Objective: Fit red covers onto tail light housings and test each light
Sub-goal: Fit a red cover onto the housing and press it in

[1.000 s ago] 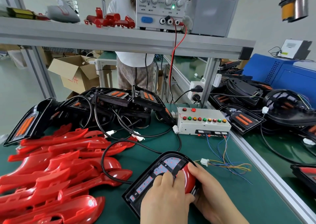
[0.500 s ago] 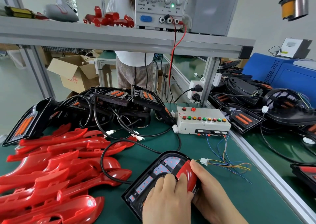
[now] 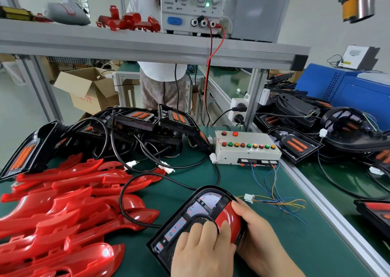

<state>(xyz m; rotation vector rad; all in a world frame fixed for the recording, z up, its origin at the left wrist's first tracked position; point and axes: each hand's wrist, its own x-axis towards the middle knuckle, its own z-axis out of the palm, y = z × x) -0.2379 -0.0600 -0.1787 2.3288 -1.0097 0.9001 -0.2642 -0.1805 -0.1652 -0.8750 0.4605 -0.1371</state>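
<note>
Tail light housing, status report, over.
Left hand presses, right hand grips red cover. Cover sits on housing right side. White connector lies just beyond, untouched.

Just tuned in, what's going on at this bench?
A person is seating a red cover on a tail light housing on the green mat. The left hand presses on the cover's inner edge; the right hand grips its outer edge. More covers are piled at left; a white connector wired to the test box lies loose beside the housing.
</note>
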